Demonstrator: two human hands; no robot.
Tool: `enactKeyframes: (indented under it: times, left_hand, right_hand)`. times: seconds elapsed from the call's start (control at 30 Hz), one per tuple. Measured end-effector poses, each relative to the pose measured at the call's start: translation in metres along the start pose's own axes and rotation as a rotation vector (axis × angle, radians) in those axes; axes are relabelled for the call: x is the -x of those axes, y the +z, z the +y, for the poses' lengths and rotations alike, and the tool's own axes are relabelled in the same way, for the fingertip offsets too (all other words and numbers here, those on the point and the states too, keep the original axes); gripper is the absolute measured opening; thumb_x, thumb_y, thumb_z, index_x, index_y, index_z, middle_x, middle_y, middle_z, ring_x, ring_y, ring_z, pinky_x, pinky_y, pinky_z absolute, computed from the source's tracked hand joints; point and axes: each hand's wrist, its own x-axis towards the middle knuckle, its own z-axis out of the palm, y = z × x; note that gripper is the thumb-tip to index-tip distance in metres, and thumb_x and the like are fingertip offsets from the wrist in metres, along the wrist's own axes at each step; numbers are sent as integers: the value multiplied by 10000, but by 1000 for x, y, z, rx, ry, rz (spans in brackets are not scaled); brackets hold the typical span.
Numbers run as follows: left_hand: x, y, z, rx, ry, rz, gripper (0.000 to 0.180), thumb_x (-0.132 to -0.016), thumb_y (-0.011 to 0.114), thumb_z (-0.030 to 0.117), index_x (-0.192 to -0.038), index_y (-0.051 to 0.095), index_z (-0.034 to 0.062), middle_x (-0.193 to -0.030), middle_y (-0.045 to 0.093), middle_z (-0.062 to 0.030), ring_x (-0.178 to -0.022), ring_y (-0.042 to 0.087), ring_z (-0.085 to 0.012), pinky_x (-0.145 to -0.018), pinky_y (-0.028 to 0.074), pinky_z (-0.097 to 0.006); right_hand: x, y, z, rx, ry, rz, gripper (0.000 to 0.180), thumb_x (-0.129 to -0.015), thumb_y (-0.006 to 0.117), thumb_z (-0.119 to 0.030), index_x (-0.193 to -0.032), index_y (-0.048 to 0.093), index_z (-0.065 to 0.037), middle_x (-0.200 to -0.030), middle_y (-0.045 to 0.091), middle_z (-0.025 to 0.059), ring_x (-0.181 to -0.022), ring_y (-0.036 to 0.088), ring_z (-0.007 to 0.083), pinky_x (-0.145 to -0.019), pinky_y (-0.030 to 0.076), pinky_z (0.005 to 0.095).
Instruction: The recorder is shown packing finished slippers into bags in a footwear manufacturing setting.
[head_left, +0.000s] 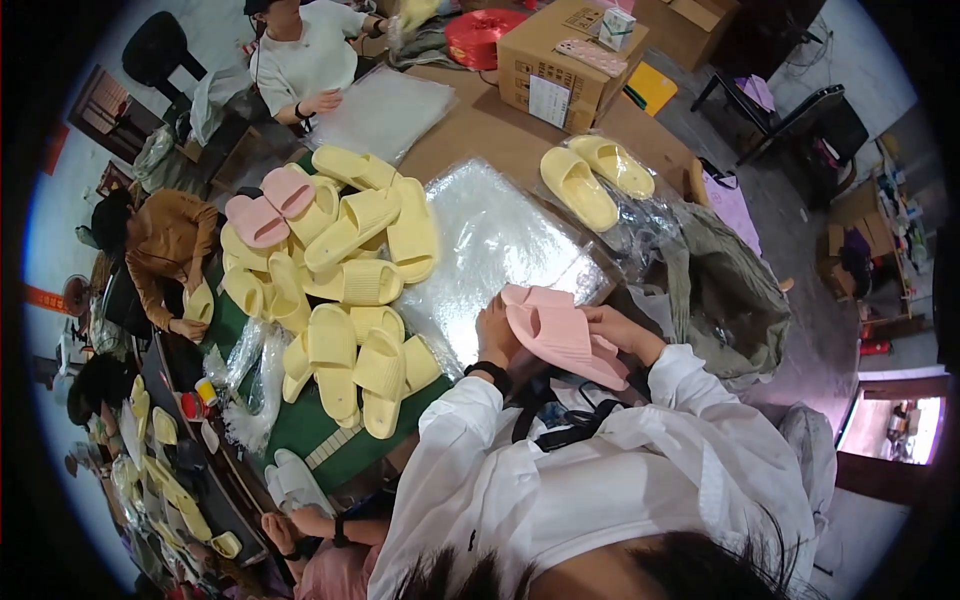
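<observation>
Here we are: the left hand (495,332) has its fingers closed on one side of the pink slippers (555,330), the right hand (627,337) grips the other, the pair held over the near edge of the brown counter (490,120). Careful! Should either grip slacken, one slipper could slide off its mate. The glossy plastic bags (490,240) look slippery, and a knock might topple those heaped yellow slippers (360,225). Green mat (298,420) beneath the heap, carton (532,65) opposite, grey floor (815,270) beyond.
</observation>
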Motion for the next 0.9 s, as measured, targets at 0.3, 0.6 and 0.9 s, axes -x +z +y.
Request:
enactKeyframes:
  times: [0.3, 0.6, 0.9]
  left_hand:
    - [-8, -5, 1, -402, -83, -183, 201, -793, 491, 238, -941, 575, 131, -873, 532, -58, -804, 539, -256, -684, 372, -381]
    - [-14, -13, -14, 50, -276, -150, 200, -868, 407, 193, -898, 565, 74, -824, 611, -175, -796, 589, -349, -704, 437, -455]
    - [-25, -15, -34, 240, -422, -179, 213, -879, 363, 209, -1004, 485, 86, -845, 614, -213, -833, 580, -382, -708, 421, -471]
  right_hand:
    - [-8, -7, 3, -31, -2, 54, 287, -821, 540, -67, -1094, 585, 10, -1114, 567, 8, -974, 501, 104, -865, 386, 234]
    - [39, -59, 20, 121, -74, 117, 320, -830, 560, -148, -1097, 570, 28, -1136, 562, 31, -960, 508, 111, -828, 400, 235]
    - [25, -40, 7, 267, -124, 73, 255, -813, 558, -112, -1035, 604, 5, -1102, 571, 58, -962, 534, 170, -863, 390, 263]
